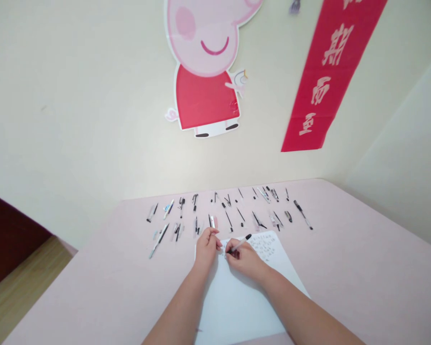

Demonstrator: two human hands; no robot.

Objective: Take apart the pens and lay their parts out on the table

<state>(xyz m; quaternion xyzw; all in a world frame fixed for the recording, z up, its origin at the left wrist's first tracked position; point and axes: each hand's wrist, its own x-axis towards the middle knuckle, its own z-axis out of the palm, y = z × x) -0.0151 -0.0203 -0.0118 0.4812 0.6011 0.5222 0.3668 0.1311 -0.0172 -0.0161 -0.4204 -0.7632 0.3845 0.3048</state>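
Note:
My right hand (242,258) is closed around a pen (241,242) with a clear barrel and a black end. The pen slants up to the right, and its tip is at the paper, largely hidden by my fingers. Under both hands lies a white sheet of paper (240,306), with rows of small handwritten marks (264,244) on its upper right part. Against the sheet's upper left edge rests my left hand (207,247), its fingers loosely bent and a little apart. I see nothing held in it.
Several pens and pen parts lie in two rows across the pink tabletop (104,278) beyond the paper, among them a long pen (303,214) at the right and another pen (159,240) at the left. The wall behind carries a cartoon pig cutout (208,98) and a red banner (318,91).

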